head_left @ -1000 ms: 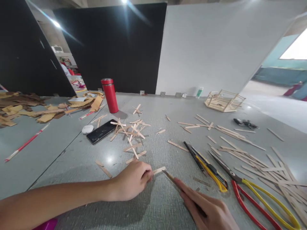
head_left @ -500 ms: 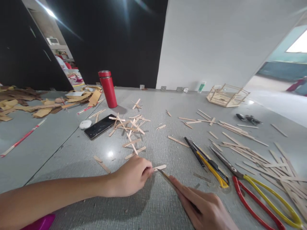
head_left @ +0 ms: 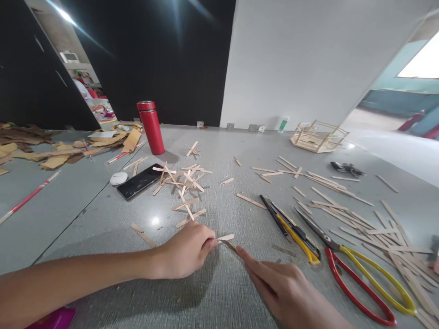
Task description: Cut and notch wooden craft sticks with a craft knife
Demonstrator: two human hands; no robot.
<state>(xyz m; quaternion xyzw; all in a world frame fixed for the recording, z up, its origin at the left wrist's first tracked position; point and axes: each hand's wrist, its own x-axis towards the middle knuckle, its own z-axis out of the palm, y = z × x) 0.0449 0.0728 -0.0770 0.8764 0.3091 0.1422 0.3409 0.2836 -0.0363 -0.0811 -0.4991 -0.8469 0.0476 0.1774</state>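
Wooden stick pinched in L hand, w/ R hand gripping thin blade at its near side.

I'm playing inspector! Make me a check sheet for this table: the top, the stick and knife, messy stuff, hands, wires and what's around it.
Surface: grey table, with a seam at the left and small specks.
Job's things: a stick, with the tip of a knife right at it.
Clutter: loose sticks, shears, yellow cutter, phone, red bottle, cardboard scraps.
Hands: left hand pinches the stick; right hand grips the knife.
Cables: nothing seen for sure; a small dark item at the right is too unclear to name.
Surroundings: black panel and white panel behind the table.
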